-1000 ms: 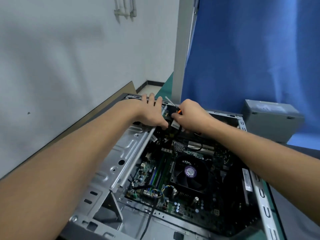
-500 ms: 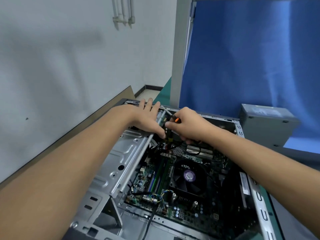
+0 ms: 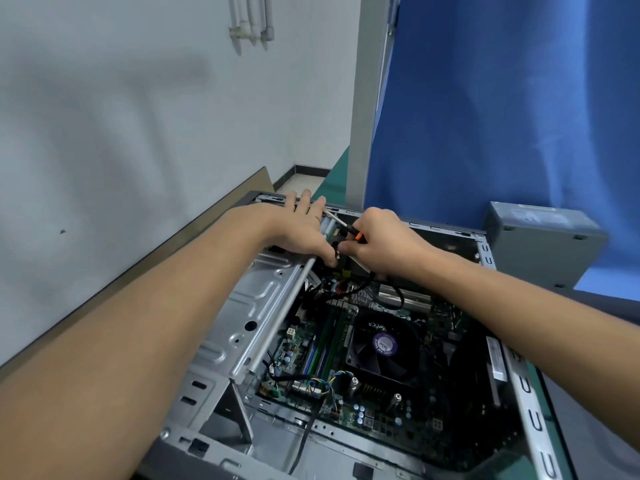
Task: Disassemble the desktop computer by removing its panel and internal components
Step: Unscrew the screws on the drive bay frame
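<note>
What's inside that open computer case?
A black fan, a green board and loose cables show inside the case. The left hand and the right hand, gripping a screwdriver, cover the far corner.

Your drive cage (image 3: pixel 256 299) is bare sheet metal, dull silver and smooth (its stamped ribs catch the light). The fan (image 3: pixel 398 370) is matt black plastic with a glossy purple sticker (image 3: pixel 383 342). The screwdriver (image 3: pixel 354 233) handle looks like orange-and-black plastic, though it is blurred. The curtain (image 3: pixel 502 116) is soft blue cloth.
</note>
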